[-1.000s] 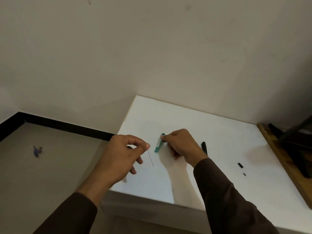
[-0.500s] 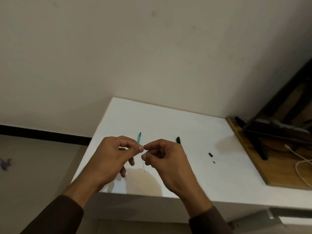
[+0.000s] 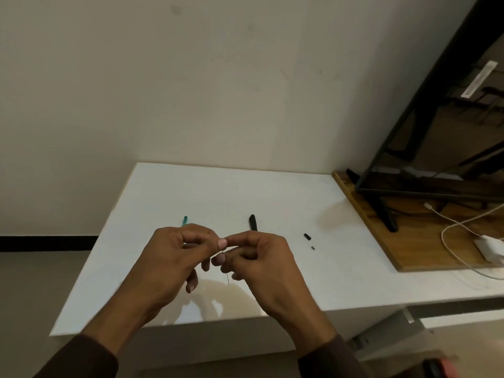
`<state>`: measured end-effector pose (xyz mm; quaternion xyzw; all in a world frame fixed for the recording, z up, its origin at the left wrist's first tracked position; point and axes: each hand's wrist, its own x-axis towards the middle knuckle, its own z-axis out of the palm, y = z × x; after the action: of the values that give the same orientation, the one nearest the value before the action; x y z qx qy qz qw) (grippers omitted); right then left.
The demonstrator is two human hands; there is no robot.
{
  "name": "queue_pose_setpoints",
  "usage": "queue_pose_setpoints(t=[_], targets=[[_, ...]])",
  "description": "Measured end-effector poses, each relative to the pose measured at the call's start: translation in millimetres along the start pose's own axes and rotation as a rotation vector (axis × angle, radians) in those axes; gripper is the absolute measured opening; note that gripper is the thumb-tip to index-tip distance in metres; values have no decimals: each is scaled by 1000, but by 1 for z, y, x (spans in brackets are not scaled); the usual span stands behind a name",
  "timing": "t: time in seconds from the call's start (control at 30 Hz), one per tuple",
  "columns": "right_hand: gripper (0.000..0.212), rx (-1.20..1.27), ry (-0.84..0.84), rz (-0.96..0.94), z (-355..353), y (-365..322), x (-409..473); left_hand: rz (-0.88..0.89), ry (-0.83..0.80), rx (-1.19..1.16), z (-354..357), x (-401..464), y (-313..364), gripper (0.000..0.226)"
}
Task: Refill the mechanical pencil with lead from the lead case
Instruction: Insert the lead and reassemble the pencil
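Both hands are up over the near half of the white table [image 3: 169, 192], fingertips meeting in the middle. Left hand [image 3: 174, 257]: thumb and forefinger pinched together, other fingers curled under. Right hand [image 3: 261, 260]: thumb and forefinger also pinched, tip to tip against the left pinch. A thin lead [image 3: 227, 278] hangs down from where the fingertips meet, lower end free above the table. It looks held in the pinch, but can't tell which hand actually has it, could be both. Top part of the lead is hidden behind the fingers.

Green lead case [image 3: 185, 220] lies on the table behind the left hand, only its far end showing past the knuckles. Black pencil [image 3: 252, 222] lies on the table behind the right hand, far end visible, rest hidden by the hand. Neither hand touches case or pencil as far as I can see.

To the right of the right hand, well apart from it: a small black cap [image 3: 307, 237] on the table, and just beside it a tiny grey bit [image 3: 312, 248], too small to identify.

Right edge of the table butts against a wooden board [image 3: 409, 249]. On the board: the black stand and lower edge of a screen [image 3: 425, 137], a white cable [image 3: 450, 230] looping across, and a white charger [image 3: 489, 248] at the right frame edge.

Both sleeves dark, reaching the wrists.
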<state>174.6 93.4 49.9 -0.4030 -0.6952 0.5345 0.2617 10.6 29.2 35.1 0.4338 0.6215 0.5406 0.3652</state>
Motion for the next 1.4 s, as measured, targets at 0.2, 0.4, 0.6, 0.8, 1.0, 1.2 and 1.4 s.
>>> queue_pose_setpoints(t=[0.2,0.4,0.6,0.8,1.0,1.2,1.4], targets=[[19,151,117,59,-30,9,5,-74,181,138,32,17,-2,33],[11,270,324,93,-65,22,7,-62,170,490,88,73,-14,35],[8,266,451,58,-79,34,10,-156,235,705,115,112,-26,42],[7,357,524,11,-73,31,13,-179,185,608,93,89,-10,36],[13,466,506,-90,-52,15,11,-37,143,294,40,4,7,14],[16,445,460,-208,-16,-1,10,-26,100,169,16,-23,1,12],[14,455,458,-271,-1,-9,12,1,103,145,1,-20,-4,15]])
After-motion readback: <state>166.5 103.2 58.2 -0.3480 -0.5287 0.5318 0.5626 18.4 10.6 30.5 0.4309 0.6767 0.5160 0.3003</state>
